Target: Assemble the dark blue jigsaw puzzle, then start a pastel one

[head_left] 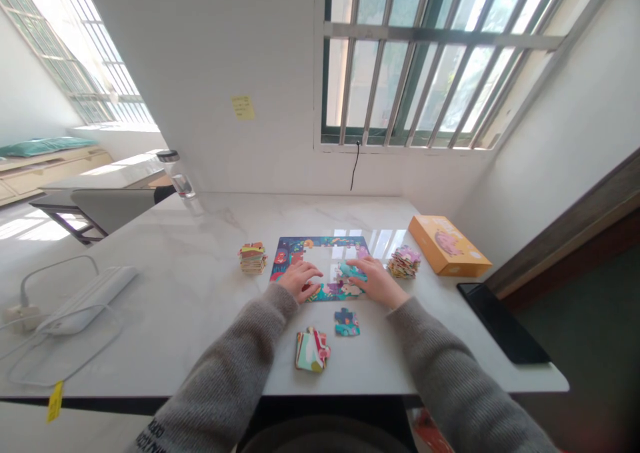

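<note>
A colourful jigsaw frame (287,245) lies on the white table, its border joined and its middle partly bare. My left hand (301,280) rests over the frame's lower left part, fingers apart. Over the right side is my right hand (375,280), its thumb and fingers spread around a teal piece (353,271) that it touches. Nearer to me lie a blue and teal piece (347,322) and a small pile of pieces (312,350). Stacks of pieces stand left (253,258) and right (405,262) of the frame.
An orange box (449,245) and a black tablet (503,323) are at the right. A glass bottle (178,175) stands at the far left edge. A white power strip (90,300) with cables lies at the left.
</note>
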`<action>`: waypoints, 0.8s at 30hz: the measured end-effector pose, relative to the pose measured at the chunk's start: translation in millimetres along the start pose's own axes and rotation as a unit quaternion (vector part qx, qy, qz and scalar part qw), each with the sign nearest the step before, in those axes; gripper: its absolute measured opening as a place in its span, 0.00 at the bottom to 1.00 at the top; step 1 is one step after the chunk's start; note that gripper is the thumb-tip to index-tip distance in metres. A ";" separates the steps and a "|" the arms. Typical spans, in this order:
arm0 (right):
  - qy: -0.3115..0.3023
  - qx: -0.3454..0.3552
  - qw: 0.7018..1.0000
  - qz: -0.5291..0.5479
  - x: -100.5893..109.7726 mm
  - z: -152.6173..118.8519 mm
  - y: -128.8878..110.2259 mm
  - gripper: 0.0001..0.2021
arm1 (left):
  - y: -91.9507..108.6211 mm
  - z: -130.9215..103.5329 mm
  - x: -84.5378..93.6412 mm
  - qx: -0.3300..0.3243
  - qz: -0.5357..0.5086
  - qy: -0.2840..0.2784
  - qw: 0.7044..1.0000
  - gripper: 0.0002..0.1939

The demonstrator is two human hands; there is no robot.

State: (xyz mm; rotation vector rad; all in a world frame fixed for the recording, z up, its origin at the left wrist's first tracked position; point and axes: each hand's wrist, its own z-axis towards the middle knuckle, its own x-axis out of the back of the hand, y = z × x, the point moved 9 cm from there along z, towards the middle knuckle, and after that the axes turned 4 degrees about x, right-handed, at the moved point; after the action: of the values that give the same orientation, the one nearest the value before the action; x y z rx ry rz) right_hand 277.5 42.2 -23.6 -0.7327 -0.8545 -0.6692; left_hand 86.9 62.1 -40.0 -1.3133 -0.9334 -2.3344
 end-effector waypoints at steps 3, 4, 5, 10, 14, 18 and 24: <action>-0.017 0.017 1.000 -0.003 -5.6 0.7 -7.8 0.14 | 0.5 0.0 -1.3 0.003 0.002 -0.004 1.000 0.12; -0.019 0.023 1.000 -0.001 -7.0 1.0 -10.6 0.14 | 0.9 -0.1 -1.6 0.004 0.003 -0.006 1.000 0.11; -0.021 0.028 0.999 0.001 -8.2 1.0 -12.7 0.14 | 1.3 -0.2 -2.2 0.005 0.005 -0.009 1.000 0.11; -0.029 0.028 0.999 -0.002 -10.2 -0.3 -13.7 0.15 | 4.0 -0.8 -5.1 0.001 0.010 -0.023 1.000 0.11; -0.009 0.022 1.000 0.008 -7.4 2.7 -18.2 0.16 | 3.3 0.1 -2.6 0.001 0.011 -0.012 1.000 0.11; -0.015 0.042 0.998 0.035 -15.6 11.7 -35.6 0.15 | 1.1 1.0 2.3 0.015 0.028 -0.003 1.000 0.10; -0.048 0.065 0.997 0.011 -27.6 18.4 -49.4 0.09 | -1.7 0.2 3.7 0.038 0.051 -0.015 0.998 0.08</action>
State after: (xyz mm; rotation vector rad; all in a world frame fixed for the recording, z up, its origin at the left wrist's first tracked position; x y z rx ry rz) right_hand 218.5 34.5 -24.1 -0.6608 -0.9672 -0.5571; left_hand 84.1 63.7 -37.5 -1.3365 -0.9327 -2.1874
